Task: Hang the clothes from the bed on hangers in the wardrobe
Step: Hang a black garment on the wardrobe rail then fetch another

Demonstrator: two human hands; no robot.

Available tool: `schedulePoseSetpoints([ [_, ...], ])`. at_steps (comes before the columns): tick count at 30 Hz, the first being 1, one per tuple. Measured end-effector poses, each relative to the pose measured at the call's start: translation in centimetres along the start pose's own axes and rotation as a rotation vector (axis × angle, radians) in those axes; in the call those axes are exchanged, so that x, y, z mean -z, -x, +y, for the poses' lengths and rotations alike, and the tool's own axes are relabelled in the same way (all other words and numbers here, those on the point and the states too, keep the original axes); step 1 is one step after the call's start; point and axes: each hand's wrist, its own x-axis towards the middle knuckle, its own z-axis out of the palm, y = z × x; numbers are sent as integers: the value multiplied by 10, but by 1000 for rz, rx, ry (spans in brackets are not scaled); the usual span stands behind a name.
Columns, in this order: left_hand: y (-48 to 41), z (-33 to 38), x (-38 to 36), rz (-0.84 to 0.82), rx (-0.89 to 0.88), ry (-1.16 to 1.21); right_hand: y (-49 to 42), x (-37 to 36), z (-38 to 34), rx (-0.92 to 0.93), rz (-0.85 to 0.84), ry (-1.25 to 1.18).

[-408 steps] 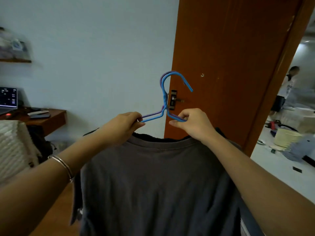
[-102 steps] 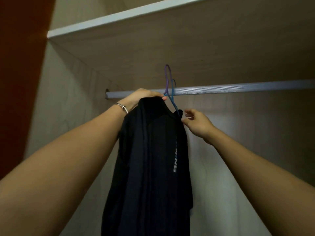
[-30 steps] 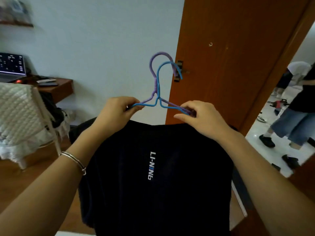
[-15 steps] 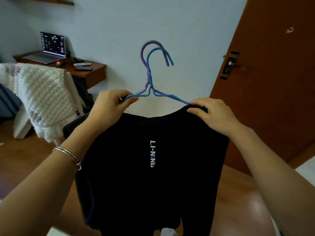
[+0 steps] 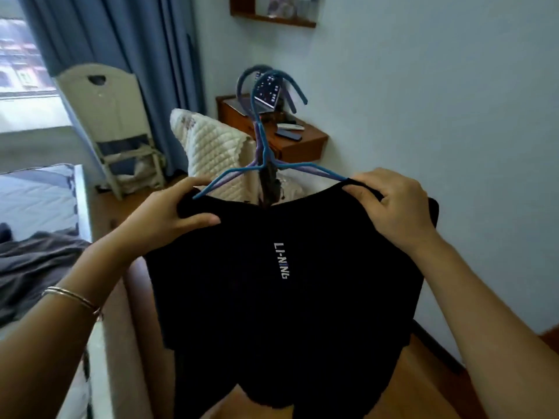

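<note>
Shirt [image 5: 272, 282] front and centre, black, hanging in the air between my two hands, white lettering running down its chest. I see my left hand [image 5: 169, 219] clenched on the left shoulder of the shirt, thumb lying across the front of the cloth, fingers curled behind it. My right hand [image 5: 396, 207] grips the right shoulder the same way, knuckles toward me, fabric bunched under the fingers.

Above the collar, I count two hangers nested together: a blue hanger [image 5: 263, 146] and a purple hanger [image 5: 305, 169], hooks side by side and pointing up and to the right. The blue arm on the left pokes out bare just above my left hand, its tip at the neckline; the right arms run down under the cloth at my right fingertips. Whether my fingers pinch the wire as well as the shirt, I cannot tell.

One shirt in hand, then, and two hangers. One bracelet [image 5: 72, 297] on my left wrist. To the left, the bed [image 5: 36, 195] with one dark grey garment [image 5: 33, 267] lying on it. Behind the shirt, a chair draped with a white quilted cover [image 5: 211, 146], a wooden desk [image 5: 302, 143] against the wall with a laptop [image 5: 269, 92] open on it, and blue curtains [image 5: 121, 40] beside the window.
</note>
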Motion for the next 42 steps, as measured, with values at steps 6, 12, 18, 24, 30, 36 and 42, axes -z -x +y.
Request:
schedulePoseSetpoints([
  [6, 0, -42, 18, 310, 293, -187, -92, -67, -8, 219, -103, -179],
  [12, -6, -103, 37, 596, 403, -252, -170, -157, -22, 321, -233, -318],
  [18, -32, -169, 75, 793, 555, -321, -260, -247, -57, 363, -381, -448],
  [24, -52, -222, 127, 874, 708, -335, -349, -340, -95, 425, -463, -246],
  [30, -39, -248, 159, 1009, 905, -414, -396, -426, -175, 672, -479, -334],
  [36, 2, -242, 166, 1223, 1208, -532, -421, -483, -285, 1029, -572, -554],
  [42, 36, -207, 194, 1467, 1352, -721, -420, -492, -406, 1265, -561, -830],
])
